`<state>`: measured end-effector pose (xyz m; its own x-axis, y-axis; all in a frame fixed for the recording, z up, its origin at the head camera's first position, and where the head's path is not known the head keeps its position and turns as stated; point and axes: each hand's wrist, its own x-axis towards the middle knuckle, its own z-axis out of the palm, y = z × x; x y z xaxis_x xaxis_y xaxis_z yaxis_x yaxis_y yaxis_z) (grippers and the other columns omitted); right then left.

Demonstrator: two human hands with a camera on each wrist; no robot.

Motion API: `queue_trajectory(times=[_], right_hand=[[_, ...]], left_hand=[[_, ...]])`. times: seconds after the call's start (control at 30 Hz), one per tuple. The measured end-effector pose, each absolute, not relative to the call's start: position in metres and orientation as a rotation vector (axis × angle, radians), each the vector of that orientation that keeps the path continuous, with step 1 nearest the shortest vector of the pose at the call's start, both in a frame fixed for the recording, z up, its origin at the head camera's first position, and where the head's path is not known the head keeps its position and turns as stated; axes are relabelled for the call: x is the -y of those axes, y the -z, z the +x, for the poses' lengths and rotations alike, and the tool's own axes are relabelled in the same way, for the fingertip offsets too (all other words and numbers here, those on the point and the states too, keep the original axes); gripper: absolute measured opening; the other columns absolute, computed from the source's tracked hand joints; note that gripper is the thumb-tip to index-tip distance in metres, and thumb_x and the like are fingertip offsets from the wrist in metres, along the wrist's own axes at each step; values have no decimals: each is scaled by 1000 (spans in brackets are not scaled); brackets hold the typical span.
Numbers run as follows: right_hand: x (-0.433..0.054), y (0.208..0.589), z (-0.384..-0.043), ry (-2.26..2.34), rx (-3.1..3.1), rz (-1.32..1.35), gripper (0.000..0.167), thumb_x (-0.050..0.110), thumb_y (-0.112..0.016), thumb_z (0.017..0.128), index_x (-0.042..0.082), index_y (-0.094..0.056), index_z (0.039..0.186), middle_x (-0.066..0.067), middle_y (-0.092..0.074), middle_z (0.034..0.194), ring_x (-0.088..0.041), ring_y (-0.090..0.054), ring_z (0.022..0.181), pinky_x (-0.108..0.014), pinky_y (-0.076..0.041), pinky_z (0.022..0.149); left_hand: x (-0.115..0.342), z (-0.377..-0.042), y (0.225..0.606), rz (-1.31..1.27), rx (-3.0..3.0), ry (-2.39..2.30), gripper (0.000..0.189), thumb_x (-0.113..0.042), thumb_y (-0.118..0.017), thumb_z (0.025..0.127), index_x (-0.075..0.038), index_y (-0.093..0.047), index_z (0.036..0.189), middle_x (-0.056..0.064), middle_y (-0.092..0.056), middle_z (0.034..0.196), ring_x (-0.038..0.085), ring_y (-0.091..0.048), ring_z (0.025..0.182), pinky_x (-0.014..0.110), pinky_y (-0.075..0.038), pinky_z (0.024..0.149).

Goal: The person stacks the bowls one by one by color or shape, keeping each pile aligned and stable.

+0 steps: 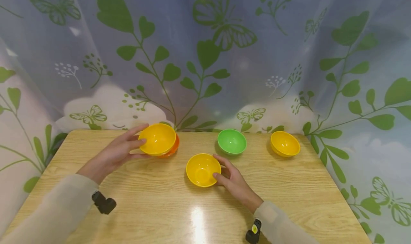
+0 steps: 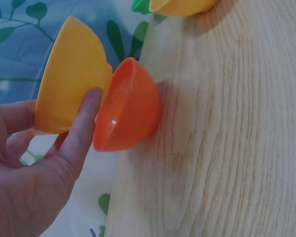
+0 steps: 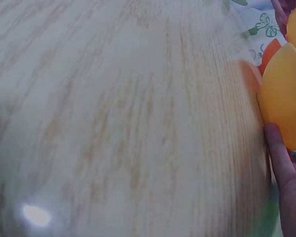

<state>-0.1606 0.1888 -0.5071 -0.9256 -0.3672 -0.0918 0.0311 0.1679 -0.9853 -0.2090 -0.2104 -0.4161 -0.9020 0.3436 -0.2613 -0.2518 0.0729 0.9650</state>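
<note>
On the left of the head view, my left hand [image 1: 116, 150] holds a yellow bowl [image 1: 156, 140] by its side, thumb at the rim. Just beneath that bowl is an orange bowl [image 1: 174, 148] on the table, mostly covered by it in the head view. From the left wrist, the yellow bowl's base is close against the mouth of the orange bowl [image 2: 133, 111]; whether they touch I cannot tell. Nearer the middle, my right hand [image 1: 236, 182] grips a second yellow bowl [image 1: 201, 169] at its right side, thumb over the rim. Both held bowls look empty inside.
A green bowl [image 1: 232, 142] stands toward the back of the wooden table [image 1: 154, 204]. Farther right is another yellow bowl [image 1: 285, 144], near the back right corner. Behind the table's back edge hangs a curtain [image 1: 179, 30] printed with leaves and butterflies.
</note>
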Motion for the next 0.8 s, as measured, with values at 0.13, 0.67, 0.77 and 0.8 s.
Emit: queue_trajectory(times=[0.13, 0.67, 0.77, 0.8], right_hand=[[-190, 507, -160, 1811, -2140, -320, 66, 14, -63, 110, 16, -35, 170, -22, -37, 171, -42, -54, 145, -32, -66, 98], [-190, 506, -161, 1820, -2115, -326, 66, 14, -63, 111, 14, -34, 170, -23, -37, 169, -41, -54, 144, -31, -66, 98], [-190, 506, -161, 1819, -2115, -324, 66, 14, -63, 111, 14, -34, 170, -22, -37, 170, -41, -54, 143, -31, -66, 98], [-190, 506, -161, 1820, -2117, -325, 66, 14, -63, 111, 14, -34, 170, -22, -37, 170, -41, -54, 143, -31, -66, 98]], left_hand=[[205, -208, 415, 124, -1935, -1849, 71, -10, -50, 115, -21, -16, 177, 31, -10, 178, 52, -32, 158, 52, -56, 114], [182, -204, 413, 261, -1905, -1812, 68, -10, -54, 114, -15, -23, 175, 21, -17, 181, 44, -48, 150, 48, -64, 107], [179, -203, 414, 293, -1898, -1796, 68, -12, -54, 114, -16, -24, 175, 19, -16, 182, 40, -53, 145, 48, -63, 108], [178, -203, 414, 300, -1895, -1790, 68, -12, -55, 114, -16, -24, 175, 17, -14, 183, 39, -54, 145, 48, -63, 108]])
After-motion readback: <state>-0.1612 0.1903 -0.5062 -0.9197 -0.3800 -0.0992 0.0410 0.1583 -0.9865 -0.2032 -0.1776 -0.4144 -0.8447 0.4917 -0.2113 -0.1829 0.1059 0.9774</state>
